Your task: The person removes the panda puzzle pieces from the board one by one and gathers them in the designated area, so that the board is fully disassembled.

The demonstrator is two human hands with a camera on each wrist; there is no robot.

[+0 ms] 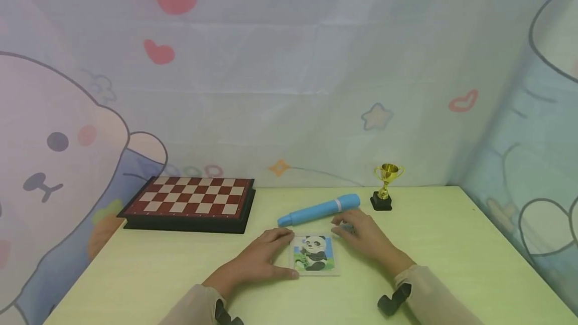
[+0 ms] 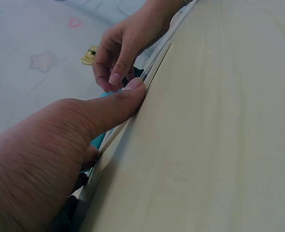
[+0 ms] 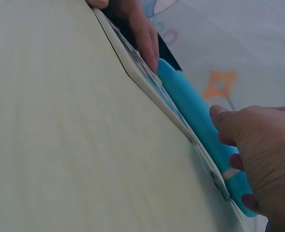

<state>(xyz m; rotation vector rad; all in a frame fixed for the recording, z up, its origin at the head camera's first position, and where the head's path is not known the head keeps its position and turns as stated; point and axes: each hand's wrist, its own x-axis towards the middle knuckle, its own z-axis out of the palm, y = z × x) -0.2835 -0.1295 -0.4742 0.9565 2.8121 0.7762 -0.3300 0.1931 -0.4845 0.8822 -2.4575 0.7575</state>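
Pastel cartoon cloth with hearts and stars hangs behind a pale green worktop [image 1: 451,245]. Near the front edge lies a flat panda picture card [image 1: 314,255], thin and framed in what looks like clear plastic. The left hand [image 1: 257,260] rests at its left edge; in the left wrist view the thumb [image 2: 114,104] presses along the card's rim, fingers fairly straight, so the grip is loose and closes on nothing. The right hand [image 1: 366,237] sits at the card's upper right corner, fingers bent down toward that corner, but I cannot tell whether they pinch it. Just behind the card lies a blue pen-like tube [image 1: 318,210], close against the far edge. Farther back stand a small gold trophy [image 1: 386,187] and a red-and-cream chessboard [image 1: 191,199] on the left.

The card looks light, stiff and smooth, lying flush on the surface, so it likely slides easily and gives little to catch. The best hold appears to be by opposite edges or a lifted corner, not the printed face.
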